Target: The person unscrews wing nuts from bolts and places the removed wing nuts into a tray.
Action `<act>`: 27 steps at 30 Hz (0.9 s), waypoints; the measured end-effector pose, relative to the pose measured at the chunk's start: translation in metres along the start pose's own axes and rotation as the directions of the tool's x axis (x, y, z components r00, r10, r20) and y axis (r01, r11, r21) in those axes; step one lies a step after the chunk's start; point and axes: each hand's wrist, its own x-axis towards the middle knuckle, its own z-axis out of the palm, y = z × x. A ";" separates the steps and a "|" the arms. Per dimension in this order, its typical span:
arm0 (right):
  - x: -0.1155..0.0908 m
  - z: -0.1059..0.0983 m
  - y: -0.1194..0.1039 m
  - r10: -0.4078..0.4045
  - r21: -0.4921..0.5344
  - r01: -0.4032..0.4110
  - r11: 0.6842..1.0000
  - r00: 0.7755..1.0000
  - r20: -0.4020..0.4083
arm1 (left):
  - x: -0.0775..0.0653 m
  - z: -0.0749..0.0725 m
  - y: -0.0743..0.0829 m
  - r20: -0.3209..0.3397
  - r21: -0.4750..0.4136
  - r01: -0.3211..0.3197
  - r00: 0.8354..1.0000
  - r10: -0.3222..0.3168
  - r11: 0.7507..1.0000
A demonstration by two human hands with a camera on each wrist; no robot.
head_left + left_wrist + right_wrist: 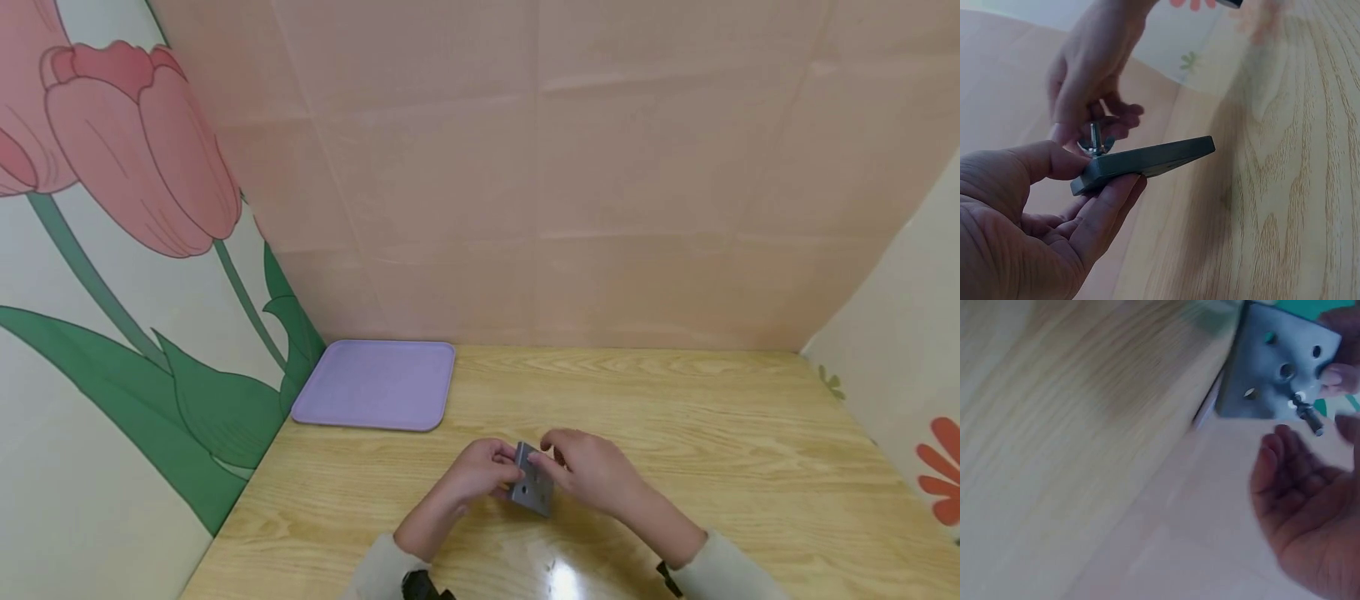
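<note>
A small grey square plate (pixel 534 492) with several round holes is tilted above the table, pinched at one edge by my left hand (pixel 478 472). In the left wrist view the thumb lies on the plate's upper side, the fingers beneath. A threaded bolt (pixel 1314 422) sticks out through a hole near one corner. Around its base is a shiny metal wing nut (pixel 1107 145). My right hand (pixel 592 472) hovers beside that corner, its thumb and loosely bent fingers on either side of the bolt. The right wrist view shows a gap between these fingers and the bolt.
A purple tray (pixel 375 385) lies at the back left of the wooden table (pixel 675 417). Behind the table hangs a creased pinkish-brown covering (pixel 600 167). A wall with painted tulips (pixel 142 150) borders the left side, and a pale wall (pixel 900 333) the right.
</note>
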 end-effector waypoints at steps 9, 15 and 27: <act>0.002 0.001 -0.001 0.328 0.479 -0.446 0.756 0.892 0.312 | 0.001 0.000 0.000 0.010 -0.001 0.017 1.000 -0.017 1.000; 0.003 0.004 -0.001 0.327 0.529 -0.491 0.692 0.867 0.376 | 0.002 0.001 -0.003 0.007 -0.002 0.004 1.000 -0.004 1.000; 0.001 0.005 0.004 -0.189 -0.183 0.192 0.964 0.981 0.032 | 0.001 0.001 -0.004 0.003 -0.006 0.002 1.000 -0.002 1.000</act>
